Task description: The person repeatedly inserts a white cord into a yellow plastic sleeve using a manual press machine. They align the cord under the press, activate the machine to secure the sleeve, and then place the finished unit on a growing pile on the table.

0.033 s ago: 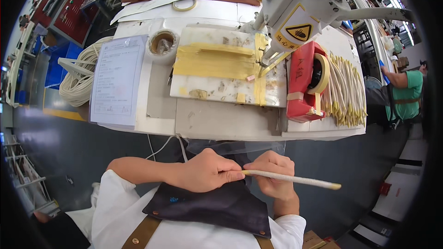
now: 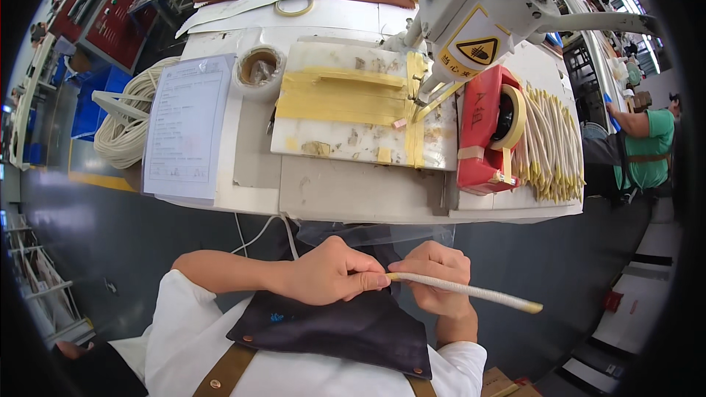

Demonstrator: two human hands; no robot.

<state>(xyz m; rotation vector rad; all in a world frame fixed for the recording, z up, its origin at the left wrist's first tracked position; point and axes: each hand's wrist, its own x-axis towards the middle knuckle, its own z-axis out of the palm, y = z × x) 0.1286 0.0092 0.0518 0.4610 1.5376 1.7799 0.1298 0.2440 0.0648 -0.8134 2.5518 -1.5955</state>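
In front of my apron (image 2: 331, 327), below the table's front edge, I hold a short white cord (image 2: 482, 294) with yellow-taped ends. The thumb and fingers of my left hand (image 2: 334, 273) pinch its left end. Closed around the cord close beside that end, my right hand (image 2: 440, 272) has most of its fingers curled out of sight. From there the free length runs right, tilting down to a yellow tip. Many similar cords (image 2: 548, 143) lie side by side on the table at the right, next to a red tape dispenser (image 2: 478, 129) with a yellowish tape roll (image 2: 507, 117).
A white machine (image 2: 471, 29) with a yellow warning label stands over a stained white board (image 2: 346, 136) with yellow tape strips. To the left are a clear film roll (image 2: 259, 73), a paper sheet (image 2: 187, 129) and coiled cord (image 2: 125, 121). A person in green (image 2: 649, 147) is far right.
The cord's free right end has dipped slightly lower. Both hands keep nearly the same place and grip.
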